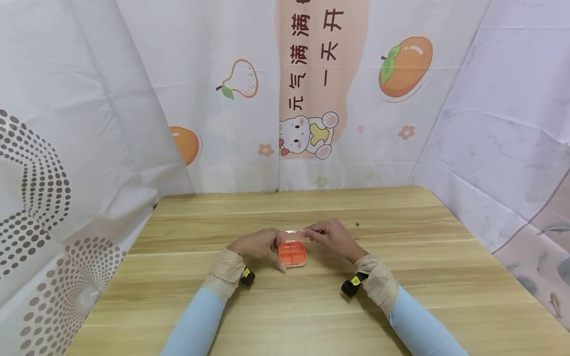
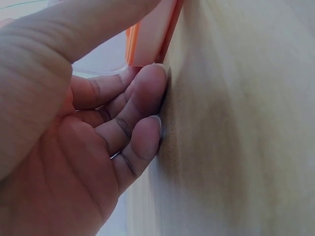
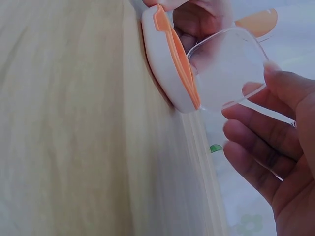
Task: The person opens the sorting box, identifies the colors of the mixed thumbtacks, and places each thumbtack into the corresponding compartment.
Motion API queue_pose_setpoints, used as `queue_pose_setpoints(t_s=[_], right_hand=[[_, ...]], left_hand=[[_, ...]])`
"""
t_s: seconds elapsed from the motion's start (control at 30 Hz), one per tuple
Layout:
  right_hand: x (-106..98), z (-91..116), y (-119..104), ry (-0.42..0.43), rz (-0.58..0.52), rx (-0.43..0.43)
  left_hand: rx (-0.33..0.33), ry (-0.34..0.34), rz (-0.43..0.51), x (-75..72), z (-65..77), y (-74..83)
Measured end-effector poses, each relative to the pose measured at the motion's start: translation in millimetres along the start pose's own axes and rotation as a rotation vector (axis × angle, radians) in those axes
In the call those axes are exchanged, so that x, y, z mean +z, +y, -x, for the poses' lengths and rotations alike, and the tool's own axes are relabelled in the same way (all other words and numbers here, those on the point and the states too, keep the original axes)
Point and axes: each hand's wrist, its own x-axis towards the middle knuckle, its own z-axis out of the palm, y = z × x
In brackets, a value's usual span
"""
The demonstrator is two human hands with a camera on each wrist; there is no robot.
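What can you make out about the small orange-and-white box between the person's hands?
The box looks like plastic: a white, round-cornered shell with an orange insert divided into four compartments. Its clear lid is open, raised at the far side. It sits upright on the wood-grain table. The left hand holds it at its left side, while the right hand pinches the lid's edge. Whether anything tiny lies inside is hard to tell.

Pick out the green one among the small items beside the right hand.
The round green dot, right of the right hand; the ring-like items look orange-brown.
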Motion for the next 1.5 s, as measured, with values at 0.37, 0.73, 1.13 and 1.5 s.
queue_pose_setpoints(t_s=[0.37, 0.73, 1.13, 1.5], right_hand=[[3.2, -0.3, -4.5, 0.035, -0.004, 0.108], [7.0, 0.1, -2.7, 0.055, -0.028, 0.142], [10.3, -1.2, -1.1, 0.079, -0.017, 0.210], [9.6, -1.5, -3.1, 0.062, -0.042, 0.256]], left_hand=[[-0.020, 0.016, -0.078, -0.5, -1.2, -0.8], [-0.073, 0.049, -0.147, -0.8, -0.4, 0.7], [-0.090, 0.079, -0.160, 0.8, -0.1, -2.1], [-0.054, 0.071, -0.162, -0.4, 0.1, -2.1]])
